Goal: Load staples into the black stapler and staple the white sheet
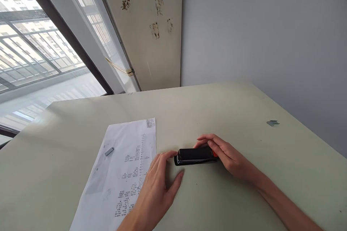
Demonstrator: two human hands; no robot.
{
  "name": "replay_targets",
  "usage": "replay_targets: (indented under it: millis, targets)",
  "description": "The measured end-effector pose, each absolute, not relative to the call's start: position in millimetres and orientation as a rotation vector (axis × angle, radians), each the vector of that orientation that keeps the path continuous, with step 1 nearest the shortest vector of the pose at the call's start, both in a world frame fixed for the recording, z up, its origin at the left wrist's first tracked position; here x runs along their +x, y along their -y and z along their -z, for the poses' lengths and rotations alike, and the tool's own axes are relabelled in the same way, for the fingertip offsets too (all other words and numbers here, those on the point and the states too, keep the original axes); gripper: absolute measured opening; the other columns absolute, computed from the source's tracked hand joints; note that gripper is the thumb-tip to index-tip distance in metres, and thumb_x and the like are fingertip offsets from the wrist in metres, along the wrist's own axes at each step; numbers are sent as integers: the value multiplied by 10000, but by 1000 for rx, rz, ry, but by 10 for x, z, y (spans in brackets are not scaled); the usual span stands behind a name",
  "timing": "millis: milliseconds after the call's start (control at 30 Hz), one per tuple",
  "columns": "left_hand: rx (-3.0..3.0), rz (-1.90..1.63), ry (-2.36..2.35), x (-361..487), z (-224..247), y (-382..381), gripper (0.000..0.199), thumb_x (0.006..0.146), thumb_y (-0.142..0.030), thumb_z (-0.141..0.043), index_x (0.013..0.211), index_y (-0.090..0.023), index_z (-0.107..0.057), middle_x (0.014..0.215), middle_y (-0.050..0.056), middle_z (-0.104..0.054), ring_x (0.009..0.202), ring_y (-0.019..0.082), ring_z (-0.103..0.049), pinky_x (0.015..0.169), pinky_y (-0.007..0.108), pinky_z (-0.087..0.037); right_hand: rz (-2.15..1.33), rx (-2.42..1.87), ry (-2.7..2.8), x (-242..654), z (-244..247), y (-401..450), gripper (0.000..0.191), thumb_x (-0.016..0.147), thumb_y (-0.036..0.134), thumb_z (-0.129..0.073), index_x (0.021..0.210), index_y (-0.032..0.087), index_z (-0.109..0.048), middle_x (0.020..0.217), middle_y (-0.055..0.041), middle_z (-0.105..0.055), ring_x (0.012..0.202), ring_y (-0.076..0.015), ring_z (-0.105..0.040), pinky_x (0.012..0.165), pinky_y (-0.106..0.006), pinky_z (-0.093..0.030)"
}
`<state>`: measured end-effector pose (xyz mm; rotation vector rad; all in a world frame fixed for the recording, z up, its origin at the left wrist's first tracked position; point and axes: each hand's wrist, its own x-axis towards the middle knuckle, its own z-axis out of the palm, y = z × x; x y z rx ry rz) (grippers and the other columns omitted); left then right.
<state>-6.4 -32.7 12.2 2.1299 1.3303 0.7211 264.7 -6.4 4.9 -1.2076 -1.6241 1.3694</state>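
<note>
A black stapler (pixel 193 155) with a red part at its right end lies on the pale green table (pixel 230 112). My right hand (pixel 226 153) holds that right end, its fingers behind and on top. At the left end, a fingertip of my left hand (pixel 159 184) reaches the stapler's tip, while the thumb is spread away in front; this hand grips nothing. Left of the stapler is a printed white paper (pixel 119 166), partly under my left hand. A small grey strip of staples (pixel 109 151) rests on the paper.
Small grey-green scraps (pixel 272 123) lie near the table's right edge. Behind the table stand a plain wall (pixel 244 29) and a cream panel (pixel 151 57) with brown marks. A dark-framed window (pixel 67 36) is at the left.
</note>
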Motion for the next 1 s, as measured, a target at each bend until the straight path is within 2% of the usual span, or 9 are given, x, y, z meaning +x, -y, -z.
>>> replay_targets:
  millis: [167,367,467,600,733,1000]
  targets:
    - [2110,-715,-1314,-47,-140,304,354,1018,-308,-612,1352,-331,-497,1294,39,-669,1200,250,-651,998,422,-563,-1313,-1243,1674,2643,23,76,374,1126,498,-315,1298,324,-598,1227,-46,-727,1130,-255,-652,1008,-428,-489]
    - [2152,-724,-1250,-29,-157,268,301,1040,-308,-579,1337,-310,-534,1317,64,-646,1218,258,-630,1002,426,-565,-1309,-1273,1609,2616,-36,86,393,1115,518,-331,1278,311,-622,1204,-48,-738,1116,-258,-660,997,-410,-498]
    - [2170,-733,-1252,-21,-143,255,231,1040,-328,-588,1268,-297,-574,1265,58,-660,1150,245,-649,939,398,-580,-1250,-1251,1728,2578,-93,110,323,1065,512,-486,1219,292,-666,1136,-52,-746,1012,-256,-670,874,-370,-521]
    - [2225,-730,-1271,-10,-112,255,109,1045,-335,-583,1125,-263,-601,1148,47,-689,1022,229,-665,859,385,-567,-1168,-1266,1867,2510,-145,134,203,921,398,-726,1095,294,-712,976,-15,-751,832,-223,-644,717,-319,-486]
    - [2322,-699,-1261,-31,-114,258,88,1074,-298,-514,1061,-249,-587,1086,35,-706,940,215,-659,807,383,-537,-1157,-1295,1849,2517,-146,123,173,893,387,-762,1043,306,-734,942,5,-760,798,-210,-634,687,-310,-472]
    - [2428,-695,-1326,-261,-145,137,124,1067,-292,-509,1126,-266,-615,1149,57,-706,1018,239,-657,864,393,-538,-1174,-1393,1778,2734,-108,44,255,843,455,-803,1011,278,-727,893,-5,-731,773,-210,-627,684,-311,-490]
